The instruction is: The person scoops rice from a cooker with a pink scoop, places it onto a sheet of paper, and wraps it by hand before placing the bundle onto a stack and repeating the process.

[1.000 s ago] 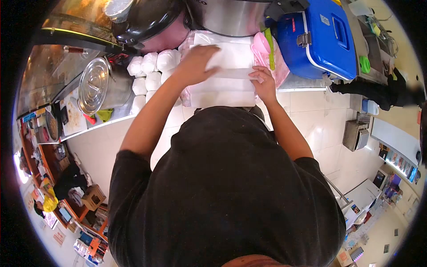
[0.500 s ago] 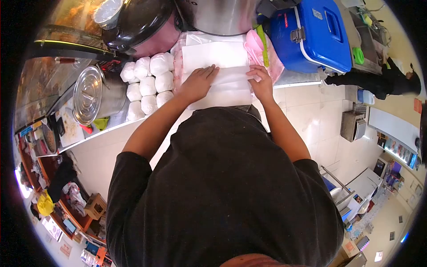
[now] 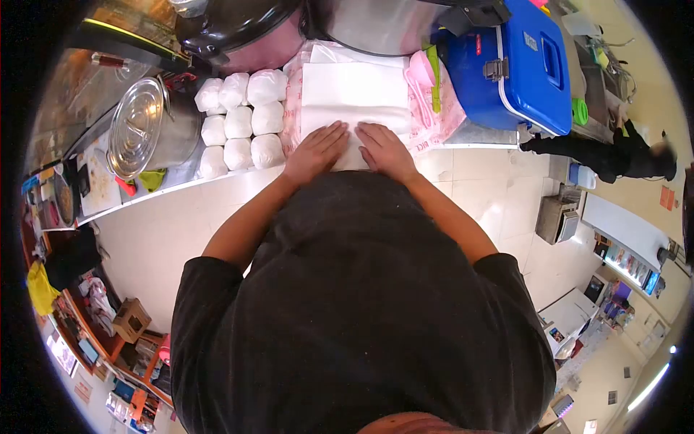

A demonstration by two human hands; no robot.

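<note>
White sheets of paper lie stacked on a pink-and-white printed sack at the counter's front edge. My left hand lies palm down on the near part of the sheets, fingers stretched out. Close beside it, my right hand also rests on the near part with fingers extended. To the left of the sheets sit several white wrapped bundles in rows. A pink spoon or ladle and a green utensil lie to the right of the sheets.
A lidded steel pot stands at the left. Behind are a black-lidded pot and a large steel pot. A blue cooler stands at the right. Beyond it, a person in dark clothes is by another counter.
My right hand has moved left and nearer to me, beside my left hand, and no longer pinches the sheet's edge. My left hand has come slightly nearer. The raised sheet now lies flatter.
</note>
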